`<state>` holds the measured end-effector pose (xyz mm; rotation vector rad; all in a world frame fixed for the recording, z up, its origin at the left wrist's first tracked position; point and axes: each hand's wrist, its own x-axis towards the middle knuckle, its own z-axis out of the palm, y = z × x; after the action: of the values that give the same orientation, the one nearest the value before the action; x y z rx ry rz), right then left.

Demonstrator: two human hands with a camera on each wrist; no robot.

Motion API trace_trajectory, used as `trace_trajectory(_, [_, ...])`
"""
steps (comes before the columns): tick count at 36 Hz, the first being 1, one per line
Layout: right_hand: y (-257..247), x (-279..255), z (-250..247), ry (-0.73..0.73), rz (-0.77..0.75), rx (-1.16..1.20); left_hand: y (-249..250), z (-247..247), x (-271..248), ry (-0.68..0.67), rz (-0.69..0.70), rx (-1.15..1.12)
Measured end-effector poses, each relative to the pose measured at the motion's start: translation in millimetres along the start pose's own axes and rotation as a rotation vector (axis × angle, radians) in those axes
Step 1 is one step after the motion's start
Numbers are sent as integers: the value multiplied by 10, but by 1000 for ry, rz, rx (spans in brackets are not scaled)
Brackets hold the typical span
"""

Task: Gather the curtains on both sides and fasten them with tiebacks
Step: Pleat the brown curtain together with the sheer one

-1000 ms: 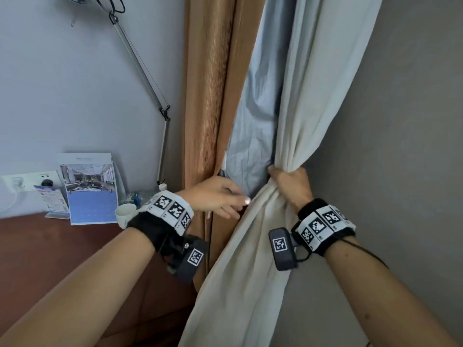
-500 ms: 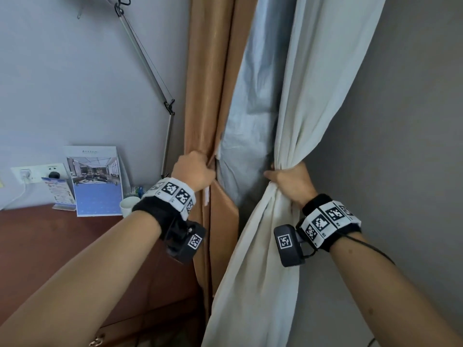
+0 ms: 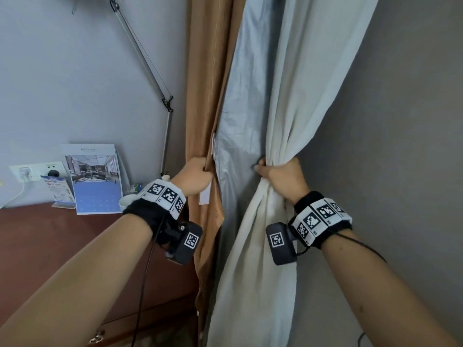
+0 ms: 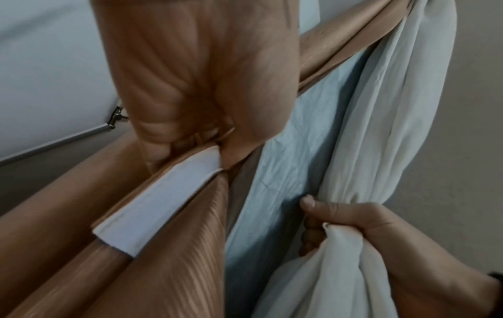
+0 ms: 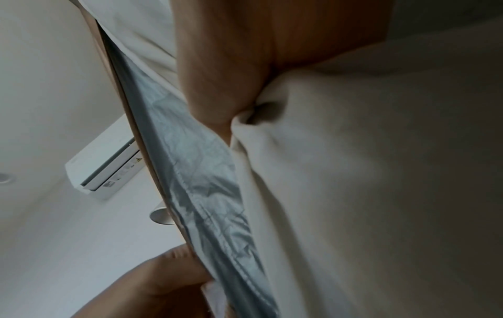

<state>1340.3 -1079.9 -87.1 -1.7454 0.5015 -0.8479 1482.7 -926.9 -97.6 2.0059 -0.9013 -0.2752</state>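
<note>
A tan striped curtain hangs in the room corner, its pale grey-blue lining turned toward me. Beside it on the right hangs a cream sheer curtain. My left hand grips the tan curtain's edge together with a tan strap ending in a white patch, seemingly the tieback. My right hand grips the cream curtain bunched into a bundle, its fingers wrapped round the folds. In the right wrist view the cream cloth fills most of the picture.
A dark wooden desk stands at the left, with a blue calendar, a white cup and a leaflet. A wall socket and a metal lamp arm are on the left wall. A grey wall closes the right.
My left hand drew back from between the curtains and took hold of the tan curtain's edge and strap higher up. The right hand kept its grip on the cream bundle, raised slightly.
</note>
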Motion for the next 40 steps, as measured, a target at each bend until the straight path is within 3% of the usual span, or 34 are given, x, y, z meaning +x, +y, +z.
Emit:
trace_trajectory(6, [-8, -53, 99, -96, -17, 75, 71, 61, -112, -206, -12, -155])
trace_trajectory(12, [-109, -173, 134, -314, -113, 113, 166, 220, -202, -325, -25, -273])
trace_trajectory(27, [-31, -191, -82, -205, 26, 189, 294, 416, -184, -444, -45, -312])
trace_trajectory(31, [-8, -171, -127, -170, 33, 151, 322, 393, -171, -379, 25, -162])
trace_trajectory(37, [42, -132, -229, -109, 111, 161, 370, 204, -42, -61, 50, -276])
trace_trajectory(40, [70, -125, -289, -92, 153, 187, 359, 170, 17, -3, 5, -305])
